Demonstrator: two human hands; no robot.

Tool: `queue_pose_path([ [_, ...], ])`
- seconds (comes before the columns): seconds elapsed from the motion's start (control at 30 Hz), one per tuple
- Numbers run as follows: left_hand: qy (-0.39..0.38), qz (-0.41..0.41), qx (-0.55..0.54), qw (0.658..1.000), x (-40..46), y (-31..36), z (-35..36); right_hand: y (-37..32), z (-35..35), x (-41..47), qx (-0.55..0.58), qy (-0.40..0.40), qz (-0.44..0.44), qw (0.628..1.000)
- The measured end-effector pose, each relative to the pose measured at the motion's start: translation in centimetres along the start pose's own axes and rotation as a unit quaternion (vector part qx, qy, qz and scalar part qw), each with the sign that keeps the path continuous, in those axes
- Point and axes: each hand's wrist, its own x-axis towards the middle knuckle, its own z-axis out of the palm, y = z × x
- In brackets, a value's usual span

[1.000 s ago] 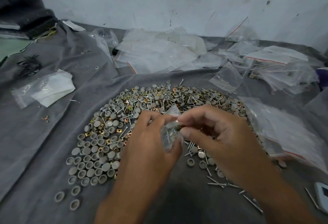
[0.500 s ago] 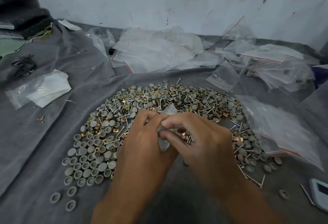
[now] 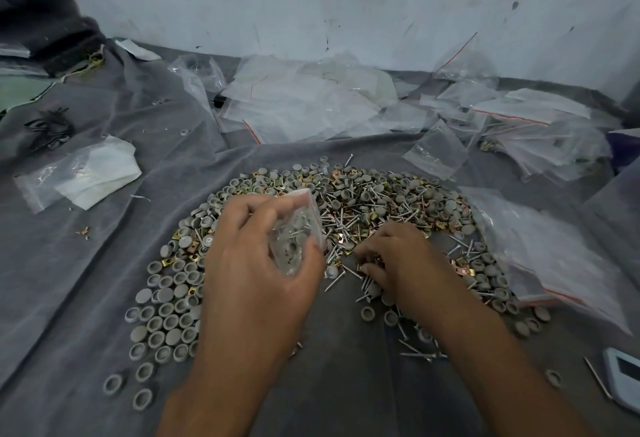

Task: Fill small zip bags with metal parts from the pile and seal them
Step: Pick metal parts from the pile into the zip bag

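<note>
Partly filled zip bag [image 3: 294, 235] is gripped, unsealed, by the left hand [image 3: 256, 263]; the right hand [image 3: 391, 260], fingers curled, gathers screws from a large remaining pile [image 3: 381, 204].

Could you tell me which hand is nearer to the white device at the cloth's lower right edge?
Right hand, though well left of the white device; left hand is farther left.

Small zip bag [image 3: 294, 234] partly filled, held upright.
Pile [image 3: 363, 208] of grey caps, screws, brass clips spreads across the grey cloth.
</note>
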Motion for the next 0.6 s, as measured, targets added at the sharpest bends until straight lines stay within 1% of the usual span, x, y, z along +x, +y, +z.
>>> queue_pose_path([
  [0.07,-0.005,0.002,-0.001,1.000,-0.1,0.0,0.0,-0.3,0.1,0.3,-0.042,-0.016,0.022,0.999],
  [0.17,-0.036,-0.002,0.016,0.999,-0.1,0.0,0.3,-0.6,0.1,0.4,-0.043,-0.019,0.036,0.998],
  [0.27,-0.082,0.000,0.044,0.996,-0.3,-0.1,0.8,-0.7,0.3,-0.3,-0.035,-0.003,0.012,0.999],
  [0.37,-0.115,-0.004,0.055,0.992,-0.5,-0.2,1.1,-0.8,0.5,-0.6,-0.006,-0.013,-0.010,1.000],
  [0.43,-0.124,-0.002,0.057,0.991,-0.6,-0.3,1.3,-0.8,0.0,-0.6,0.067,-0.014,0.001,0.998],
  [0.47,-0.126,0.000,0.056,0.990,-0.6,-0.3,1.3,-0.8,-0.7,-0.6,0.136,-0.006,0.016,0.991],
  [0.53,-0.129,0.000,0.051,0.990,-0.7,-0.3,1.3,-1.0,-2.5,-1.1,0.271,0.043,0.009,0.962],
  [0.6,-0.132,-0.004,0.045,0.990,-0.7,-0.3,1.4,-1.6,-4.3,-2.2,0.364,0.091,-0.037,0.926],
])
